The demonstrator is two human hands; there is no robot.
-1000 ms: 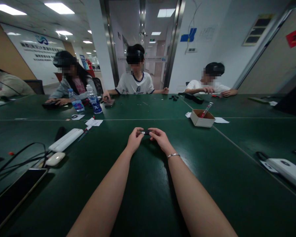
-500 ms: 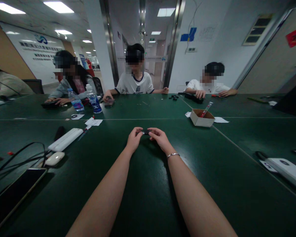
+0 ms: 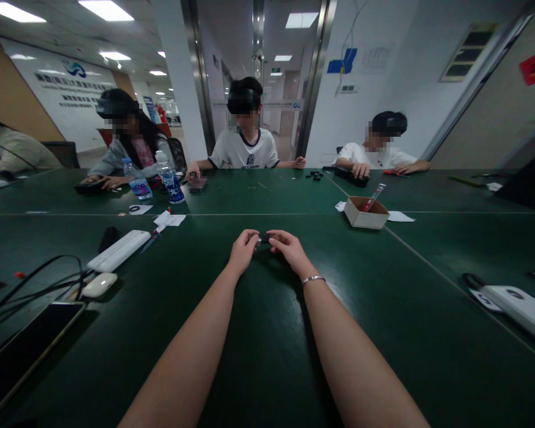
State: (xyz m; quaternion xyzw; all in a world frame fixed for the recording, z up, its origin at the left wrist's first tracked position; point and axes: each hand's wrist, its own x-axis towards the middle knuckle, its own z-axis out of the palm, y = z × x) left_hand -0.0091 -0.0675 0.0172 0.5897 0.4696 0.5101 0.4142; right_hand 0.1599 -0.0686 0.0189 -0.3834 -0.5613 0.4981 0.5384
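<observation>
Between my two hands is a small dark piece [image 3: 264, 239] with a shiny, silvery left end; it is too small to tell its kind. My left hand [image 3: 243, 248] pinches the silvery end between thumb and fingertips. The dark right end is in the closed fingers of my right hand [image 3: 289, 248], whose wrist wears a silver bracelet [image 3: 313, 279]. Both hands are just over the green table [image 3: 267, 333], fingertips facing each other across the piece. Part of the piece is hidden behind the fingers.
On my left are a phone [image 3: 31, 333], a white earphone case [image 3: 100, 285], a white power strip [image 3: 119, 251] and black cables. An open box [image 3: 366, 220] stands right of centre. Two bottles [image 3: 169, 181] are at far left. Several people sit opposite. Another white device [image 3: 519, 309] lies right.
My hands keep the same grip in the same place. The view has shifted very slightly; no object has visibly moved on the table.
</observation>
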